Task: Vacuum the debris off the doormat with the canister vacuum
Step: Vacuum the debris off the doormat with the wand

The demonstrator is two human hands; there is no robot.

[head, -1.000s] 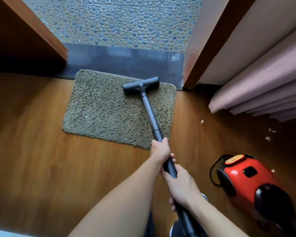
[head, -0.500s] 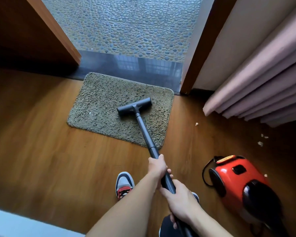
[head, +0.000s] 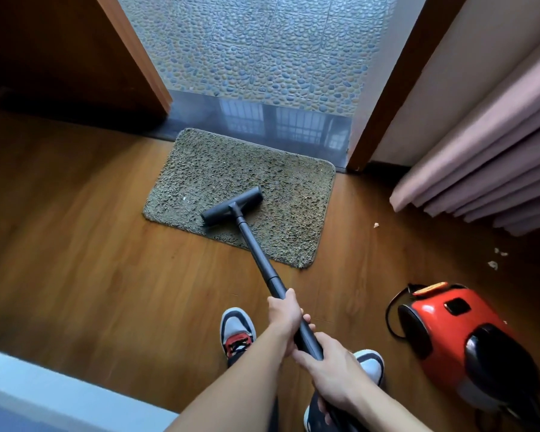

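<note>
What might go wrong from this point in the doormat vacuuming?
The floor head sits by the doormat near edge; a pull could bunch the mat. A white speck lies left of the head and may get missed. The cord beside the canister loops near the right shoe: possible snag.

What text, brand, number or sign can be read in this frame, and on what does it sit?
Nothing is readable.
Yellow label on top of the red vacuum: too small and blurred to read.
Tube and doormat: no lettering visible.
</note>
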